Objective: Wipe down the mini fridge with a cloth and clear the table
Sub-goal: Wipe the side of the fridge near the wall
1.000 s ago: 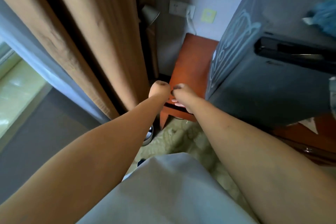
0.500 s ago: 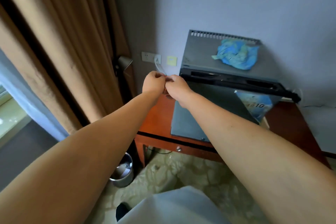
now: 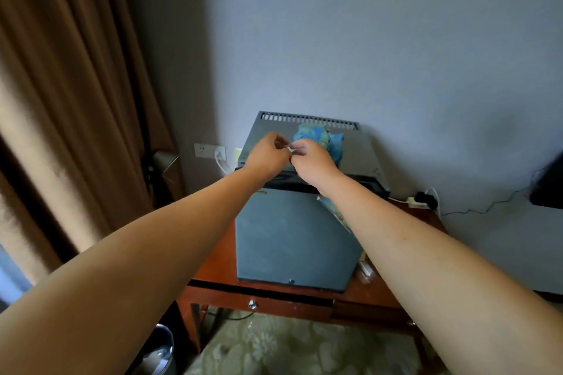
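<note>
A dark grey mini fridge stands on a reddish wooden table against the wall. A crumpled blue cloth lies on the fridge top near its back vent. My left hand and my right hand are held together above the fridge's front edge, fingers curled, pinching a small pale scrap between them. The scrap is mostly hidden by my fingers. A printed card leans at the fridge's right side, partly behind my right forearm.
Brown curtains hang at the left. A wall socket with a white plug sits left of the fridge. A power strip and cables lie at the table's back right. A metal bin stands on the floor at lower left. A small clear object lies by the fridge's right corner.
My view has risen from the table's left end to the whole fridge. Both hands, still joined, have moved up and right from the table edge to above the fridge top.
</note>
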Motion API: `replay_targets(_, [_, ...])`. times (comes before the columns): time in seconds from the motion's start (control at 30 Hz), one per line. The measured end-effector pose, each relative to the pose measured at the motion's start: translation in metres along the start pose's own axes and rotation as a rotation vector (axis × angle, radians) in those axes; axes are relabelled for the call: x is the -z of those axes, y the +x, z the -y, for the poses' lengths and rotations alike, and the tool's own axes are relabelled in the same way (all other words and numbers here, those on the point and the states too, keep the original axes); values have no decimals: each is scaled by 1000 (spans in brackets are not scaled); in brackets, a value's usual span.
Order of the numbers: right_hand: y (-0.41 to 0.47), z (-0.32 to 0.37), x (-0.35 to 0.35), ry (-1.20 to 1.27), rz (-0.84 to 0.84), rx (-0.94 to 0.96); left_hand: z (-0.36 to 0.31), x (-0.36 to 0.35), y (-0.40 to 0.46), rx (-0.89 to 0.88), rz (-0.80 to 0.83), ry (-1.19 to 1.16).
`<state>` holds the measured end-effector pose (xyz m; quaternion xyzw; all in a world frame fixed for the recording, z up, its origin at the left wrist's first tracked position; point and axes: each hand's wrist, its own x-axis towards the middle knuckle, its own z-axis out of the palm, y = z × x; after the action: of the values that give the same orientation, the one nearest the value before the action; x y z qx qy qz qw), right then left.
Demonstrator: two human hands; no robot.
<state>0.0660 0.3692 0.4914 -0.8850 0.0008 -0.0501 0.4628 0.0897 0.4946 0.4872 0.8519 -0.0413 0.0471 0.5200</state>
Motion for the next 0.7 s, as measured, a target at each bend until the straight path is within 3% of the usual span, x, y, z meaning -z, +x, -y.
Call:
replay_targets(0.33, [35, -52, 58, -49, -218, -103, -16, -30, 45, 150, 162, -35])
replay_targets(0.7, [96, -55, 47, -127, -195, -292, -18, -17, 104, 196, 336, 24])
